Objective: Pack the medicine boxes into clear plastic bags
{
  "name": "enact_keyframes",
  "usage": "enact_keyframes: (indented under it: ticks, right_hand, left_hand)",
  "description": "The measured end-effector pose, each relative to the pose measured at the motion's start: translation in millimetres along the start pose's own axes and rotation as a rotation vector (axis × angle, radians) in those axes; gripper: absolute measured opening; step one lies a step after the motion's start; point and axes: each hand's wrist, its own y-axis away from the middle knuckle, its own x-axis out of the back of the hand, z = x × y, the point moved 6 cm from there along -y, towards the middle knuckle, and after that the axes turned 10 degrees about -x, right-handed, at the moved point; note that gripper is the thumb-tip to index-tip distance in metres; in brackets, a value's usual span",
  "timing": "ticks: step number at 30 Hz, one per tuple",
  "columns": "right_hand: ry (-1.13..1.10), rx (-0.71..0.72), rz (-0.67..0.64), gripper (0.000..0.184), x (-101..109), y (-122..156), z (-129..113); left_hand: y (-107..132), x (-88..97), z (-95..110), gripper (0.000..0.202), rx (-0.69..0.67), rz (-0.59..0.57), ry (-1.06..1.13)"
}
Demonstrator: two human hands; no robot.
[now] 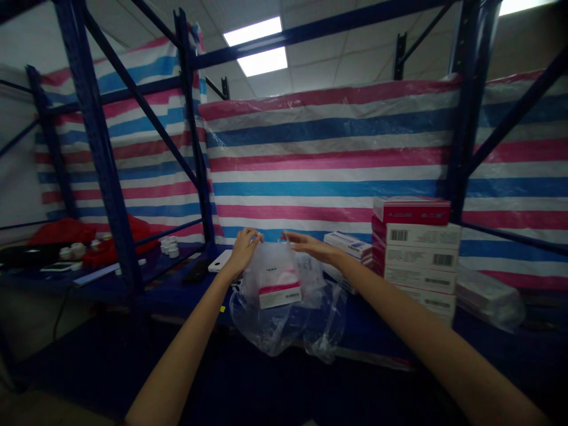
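Note:
Both my hands are at the upper edge of a translucent plastic bag [271,251] on the blue shelf. A white and pink-red box [279,294] with a barcode on its end shows at the bag, its far part covered by the cloudy plastic. My left hand [245,249] has its fingers closed at the bag's left upper corner. On the other side, my right hand [310,245] pinches the right upper edge between thumb and fingers. Crumpled clear plastic [284,328] spreads beneath the box and hangs over the shelf's front edge.
At right rises a stack of white and red boxes [419,257], with plastic-wrapped boxes [488,296] beyond it. Smaller boxes [348,245] lie behind my right forearm. A white flat device [220,260] sits left of the bag. Blue rack posts [95,142] frame the shelf.

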Motion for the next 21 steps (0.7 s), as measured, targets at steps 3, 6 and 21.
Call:
enact_keyframes:
  ticks: [3,6,21]
  right_hand:
    - [-0.028,0.044,0.084,0.064,-37.5,-9.7,18.2]
    - [-0.041,0.082,0.277,0.031,-48.7,-23.3,25.5]
    - [0.358,0.214,0.150,0.034,-48.1,-3.4,13.8]
  left_hand:
    - [-10.0,-23.8,32.2,0.033,-0.159,-0.109,0.008]
    - [-11.0,-36.2,52.0,0.028,-0.244,-0.117,0.020]
    - [40.8,-73.0,-14.2,0.021,0.241,-0.210,0.870]
